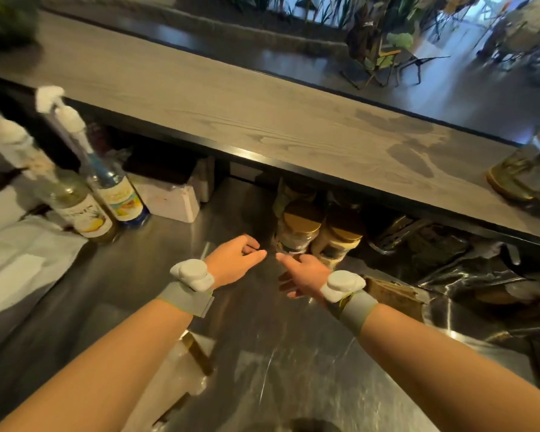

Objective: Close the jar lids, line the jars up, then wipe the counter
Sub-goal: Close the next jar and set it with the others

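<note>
Two glass jars with gold lids stand side by side under the raised wooden bar top, on the steel counter (262,353): the left jar (298,230) and the right jar (340,241). Both lids sit on the jars. My left hand (236,260) hovers just left of the left jar, fingers loosely curled and empty. My right hand (303,275) is in front of the jars, fingers spread and pointing left, holding nothing. Their fingertips nearly meet. A further gold-lidded jar (524,169) stands on the bar top at the right edge.
Two syrup bottles with white pumps (85,210) (119,191) stand at the left, beside a white box (169,198). A white cloth (22,251) lies at the far left. Metal tools and dishes (449,260) crowd the right. The wooden bar top (262,120) overhangs the jars.
</note>
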Available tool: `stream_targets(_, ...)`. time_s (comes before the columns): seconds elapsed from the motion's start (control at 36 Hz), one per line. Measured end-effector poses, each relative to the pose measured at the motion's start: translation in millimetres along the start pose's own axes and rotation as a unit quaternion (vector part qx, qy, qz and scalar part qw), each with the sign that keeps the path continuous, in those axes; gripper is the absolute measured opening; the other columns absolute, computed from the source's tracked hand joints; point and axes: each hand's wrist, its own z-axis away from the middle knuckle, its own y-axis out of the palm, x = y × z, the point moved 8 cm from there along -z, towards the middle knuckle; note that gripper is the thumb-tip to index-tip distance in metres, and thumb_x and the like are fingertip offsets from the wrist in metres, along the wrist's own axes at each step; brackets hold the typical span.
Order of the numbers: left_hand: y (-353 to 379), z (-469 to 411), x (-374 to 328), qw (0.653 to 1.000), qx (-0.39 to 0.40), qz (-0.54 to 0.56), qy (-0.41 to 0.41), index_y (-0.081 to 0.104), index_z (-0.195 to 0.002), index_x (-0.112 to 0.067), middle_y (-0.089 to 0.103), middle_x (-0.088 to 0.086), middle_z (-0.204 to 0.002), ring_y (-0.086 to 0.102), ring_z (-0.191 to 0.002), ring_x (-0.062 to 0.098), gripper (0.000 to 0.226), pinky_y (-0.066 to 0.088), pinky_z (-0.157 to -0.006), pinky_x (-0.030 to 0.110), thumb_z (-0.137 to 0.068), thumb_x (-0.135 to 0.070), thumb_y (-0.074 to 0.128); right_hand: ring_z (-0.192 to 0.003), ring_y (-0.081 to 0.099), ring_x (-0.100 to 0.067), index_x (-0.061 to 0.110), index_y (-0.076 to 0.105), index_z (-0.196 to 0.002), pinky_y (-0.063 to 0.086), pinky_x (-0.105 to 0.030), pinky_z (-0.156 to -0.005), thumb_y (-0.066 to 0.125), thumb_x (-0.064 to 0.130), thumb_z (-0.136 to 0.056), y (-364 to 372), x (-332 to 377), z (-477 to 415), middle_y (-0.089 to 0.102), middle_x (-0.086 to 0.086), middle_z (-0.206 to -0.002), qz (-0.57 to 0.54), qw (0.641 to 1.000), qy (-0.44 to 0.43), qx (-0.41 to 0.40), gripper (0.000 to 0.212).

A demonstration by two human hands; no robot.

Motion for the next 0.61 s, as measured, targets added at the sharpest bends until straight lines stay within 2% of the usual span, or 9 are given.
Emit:
stream_targets(0.08, -8, 44, 20, 0.999, -0.024, -0.021, -0.004, 0.059, -0.110, -0.029, 0.063, -0.012, -0.096, 0.060, -0.085, 0.009, 0.028, 0.044, -0.074, 0.025, -0.091, -0.049, 0.057, -0.073, 0.067, -0.022, 0.010, 0.058, -0.103, 0.060, -0.042, -0.074, 0.053, 0.054, -0.092, 23, 3, 12, 0.067, -0.009, -0.087, 0.062, 0.997, -0.019, 0.028, 0.045)
stream_targets(0.14, -13, 71, 34, 0.999, -0.035, -0.018, -0.010, 0.060, -0.112, -0.021, 0.064, -0.007, -0.097, 0.061, -0.090, 0.013, 0.029, 0.047, -0.079, 0.027, -0.093, -0.043, 0.059, -0.074, 0.069, -0.023, 0.013, 0.061, -0.097, 0.061, -0.040, -0.072, 0.053, 0.055, -0.092, 40, 4, 22, 0.069, -0.009, -0.087, 0.108, 0.992, -0.036, 0.047, 0.043)
stream_targets(0.19, -19, 98, 51, 0.999, -0.034, -0.010, -0.030, 0.058, -0.116, -0.020, 0.061, -0.007, -0.105, 0.059, -0.095, 0.011, 0.034, 0.049, -0.087, 0.029, -0.092, -0.044, 0.060, -0.078, 0.070, -0.026, 0.012, 0.061, -0.094, 0.061, -0.043, -0.075, 0.053, 0.056, -0.091, 60, 4, 33, 0.070, -0.012, -0.089, 0.135, 0.987, -0.053, 0.068, 0.045)
stream_targets(0.25, -21, 117, 65, 0.998, -0.021, -0.015, -0.055, 0.054, -0.122, -0.022, 0.057, -0.009, -0.114, 0.057, -0.099, 0.009, 0.043, 0.049, -0.086, 0.026, -0.091, -0.051, 0.060, -0.083, 0.071, -0.032, 0.009, 0.062, -0.096, 0.059, -0.049, -0.081, 0.054, 0.056, -0.090, 72, 2, 37, 0.069, -0.015, -0.093, 0.151, 0.983, -0.063, 0.081, 0.049)
stream_targets(0.31, -22, 138, 82, 0.997, -0.018, -0.028, -0.074, 0.051, -0.125, -0.021, 0.055, -0.006, -0.119, 0.057, -0.105, 0.011, 0.051, 0.049, -0.087, 0.026, -0.087, -0.055, 0.061, -0.087, 0.071, -0.032, 0.009, 0.063, -0.100, 0.058, -0.049, -0.083, 0.053, 0.057, -0.090, 89, 2, 44, 0.071, -0.015, -0.097, 0.181, 0.976, -0.073, 0.094, 0.050)
stream_targets(0.42, -11, 176, 123, 0.990, 0.011, -0.057, -0.126, 0.044, -0.136, -0.018, 0.052, -0.001, -0.131, 0.053, -0.120, 0.015, 0.083, 0.043, -0.102, 0.031, -0.071, -0.060, 0.076, -0.090, 0.070, -0.033, 0.005, 0.065, -0.102, 0.057, -0.046, -0.085, 0.049, 0.057, -0.092, 131, -5, 57, 0.072, -0.017, -0.100, 0.245, 0.957, -0.080, 0.129, 0.056)
stream_targets(0.5, 8, 190, 145, 0.986, 0.053, -0.084, -0.136, 0.042, -0.135, -0.020, 0.053, -0.003, -0.129, 0.055, -0.116, 0.016, 0.099, 0.046, -0.100, 0.033, -0.055, -0.061, 0.084, -0.097, 0.065, -0.030, 0.008, 0.065, -0.110, 0.053, -0.042, -0.089, 0.045, 0.060, -0.093, 153, -14, 62, 0.068, -0.012, -0.108, 0.300, 0.939, -0.085, 0.147, 0.058)
stream_targets(0.61, 20, 196, 164, 0.979, 0.041, -0.159, -0.117, 0.040, -0.126, -0.034, 0.060, -0.010, -0.111, 0.060, -0.097, 0.013, 0.102, 0.054, -0.083, 0.036, -0.038, -0.071, 0.076, -0.100, 0.064, -0.030, 0.007, 0.067, -0.111, 0.051, -0.040, -0.089, 0.042, 0.061, -0.093, 180, -25, 68, 0.068, -0.012, -0.113, 0.333, 0.924, -0.088, 0.165, 0.063)
